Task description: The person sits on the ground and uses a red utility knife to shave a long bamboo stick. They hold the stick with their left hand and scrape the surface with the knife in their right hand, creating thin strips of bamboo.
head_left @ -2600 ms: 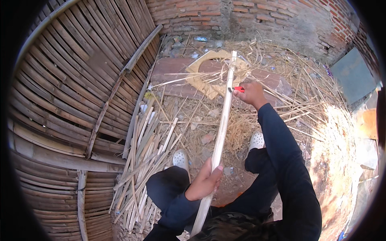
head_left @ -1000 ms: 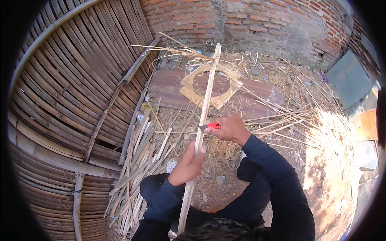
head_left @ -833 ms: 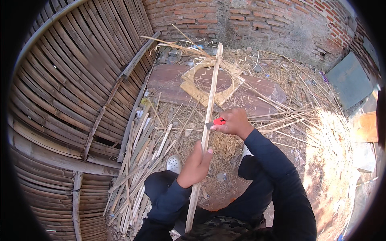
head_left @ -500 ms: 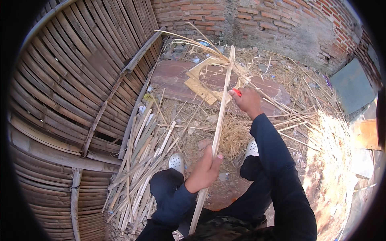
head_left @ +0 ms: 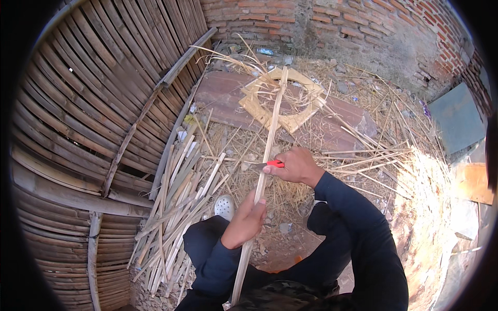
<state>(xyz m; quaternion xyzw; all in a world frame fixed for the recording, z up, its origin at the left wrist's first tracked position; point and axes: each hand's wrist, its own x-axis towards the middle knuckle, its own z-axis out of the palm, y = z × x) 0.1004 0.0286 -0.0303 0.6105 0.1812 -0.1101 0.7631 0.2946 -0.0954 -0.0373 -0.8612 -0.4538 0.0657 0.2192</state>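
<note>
From where I stand, the pale wooden strip (head_left: 272,132) runs from the lower middle of the frame up to a board with a round opening (head_left: 295,122) in the upper middle; I can't tell whether its far end rests there. The left hand (head_left: 246,223) is wrapped around it below centre. The right hand (head_left: 295,166), at centre, is closed on a red-handled knife (head_left: 274,163), its blade against the strip.

This looks like shaving work, given the curled shavings (head_left: 296,97) over the board. I'd lay the blade nearly flat and draw it evenly, so it skims without digging in. The left thumb sits near the edge; a stroke toward the body would call for a lower grip and a knee well out of line. The loose strips (head_left: 179,207) at lower left are best left clear of the feet.
</note>
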